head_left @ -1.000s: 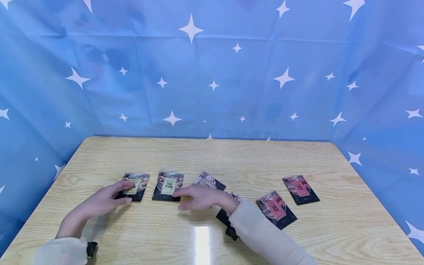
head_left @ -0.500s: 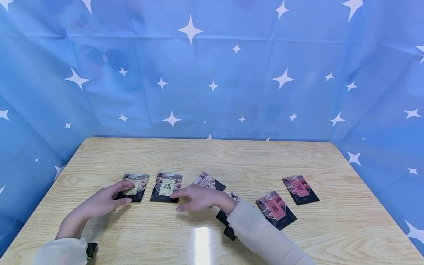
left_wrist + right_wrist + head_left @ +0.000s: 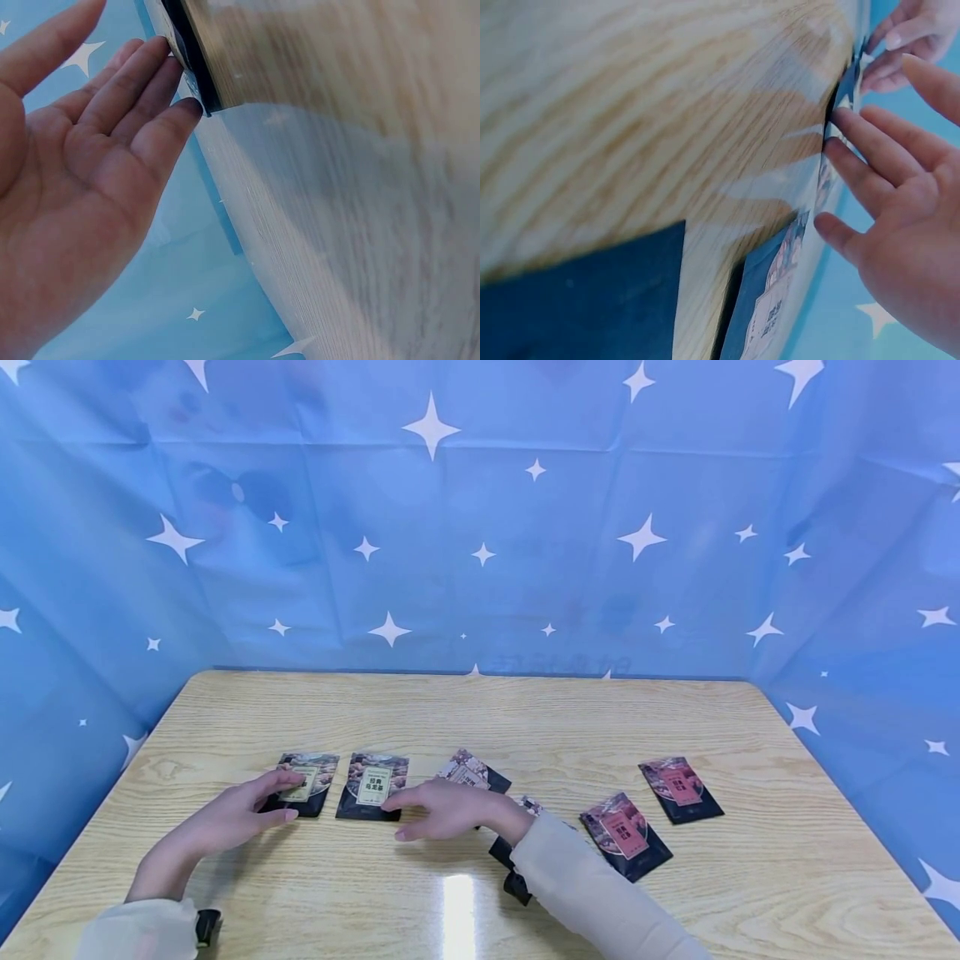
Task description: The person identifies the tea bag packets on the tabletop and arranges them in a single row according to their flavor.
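My left hand (image 3: 236, 810) rests its fingertips on the leftmost flat sachet (image 3: 322, 772), dark with a pale green label. In the left wrist view, the fingers (image 3: 124, 101) are extended against the edge of that sachet (image 3: 193, 56). My right hand (image 3: 450, 806) touches the lower right of a second, matching sachet (image 3: 372, 783), just right of the first with a narrow gap. The right wrist view has its fingers (image 3: 870, 161) nearly straight along the sachet's surface. Both sachets lie flat and roughly upright to the table's far edge.
A tilted sachet with a pinkish label (image 3: 472, 770) lies beyond my right hand. Another dark sachet (image 3: 504, 852) is partly under my right sleeve (image 3: 592, 885). Two red-labelled sachets, one nearer (image 3: 626, 837) and one farther (image 3: 681, 789), lie right on the wooden table (image 3: 450, 710).
The second sachet has slid left and slightly toward me under my right hand, narrowing the gap to the leftmost one. My left hand has stayed in place.
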Motion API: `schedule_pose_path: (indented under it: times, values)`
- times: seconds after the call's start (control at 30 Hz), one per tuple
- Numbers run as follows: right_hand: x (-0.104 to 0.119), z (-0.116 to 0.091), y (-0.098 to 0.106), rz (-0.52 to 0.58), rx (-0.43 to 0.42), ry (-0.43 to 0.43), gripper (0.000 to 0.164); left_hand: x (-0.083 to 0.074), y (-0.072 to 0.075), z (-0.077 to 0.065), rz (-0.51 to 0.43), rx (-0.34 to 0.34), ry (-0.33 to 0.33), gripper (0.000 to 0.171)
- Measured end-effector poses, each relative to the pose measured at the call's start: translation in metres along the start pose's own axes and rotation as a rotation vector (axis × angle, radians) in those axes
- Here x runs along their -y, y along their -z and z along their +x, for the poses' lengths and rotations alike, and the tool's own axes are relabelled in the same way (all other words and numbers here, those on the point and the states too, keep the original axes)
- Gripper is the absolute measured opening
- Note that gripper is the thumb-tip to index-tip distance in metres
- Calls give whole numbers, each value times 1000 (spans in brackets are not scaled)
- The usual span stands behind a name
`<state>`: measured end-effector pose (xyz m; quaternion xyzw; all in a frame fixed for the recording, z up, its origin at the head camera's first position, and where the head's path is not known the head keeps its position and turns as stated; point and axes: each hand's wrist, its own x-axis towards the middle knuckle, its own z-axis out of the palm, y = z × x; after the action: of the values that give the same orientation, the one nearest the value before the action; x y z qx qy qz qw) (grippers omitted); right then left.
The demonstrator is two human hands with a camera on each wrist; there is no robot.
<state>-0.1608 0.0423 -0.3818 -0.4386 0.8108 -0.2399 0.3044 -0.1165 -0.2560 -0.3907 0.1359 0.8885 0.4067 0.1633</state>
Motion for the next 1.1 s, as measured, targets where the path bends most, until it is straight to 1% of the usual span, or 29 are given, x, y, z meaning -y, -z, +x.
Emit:
schedule_pose_path:
  times: [0.23,0.33,0.4,0.7,0.83,1.0,1.1]
  values:
    - [0,-4,4,-4,-10,1,49,0,0,0,1,-7,-8,54]
    - [-2,-8,8,-18,-38,-5,49,-1,-1,0,4,-10,-9,54]
    - [-5,-12,10,-3,-60,-7,48,-1,0,-1,1,-9,-9,54]
    - [-20,-35,28,100,-157,14,46,-1,0,-1,-21,-1,-14,55]
    - [-29,-47,34,150,-183,-3,46,-1,0,-1,-34,2,-15,55]
    - [-43,-62,39,165,-228,-41,45,-1,0,-1,-37,0,-14,55]
    - [-49,-71,41,148,-258,-64,43,-1,1,-1,-35,4,-7,55]
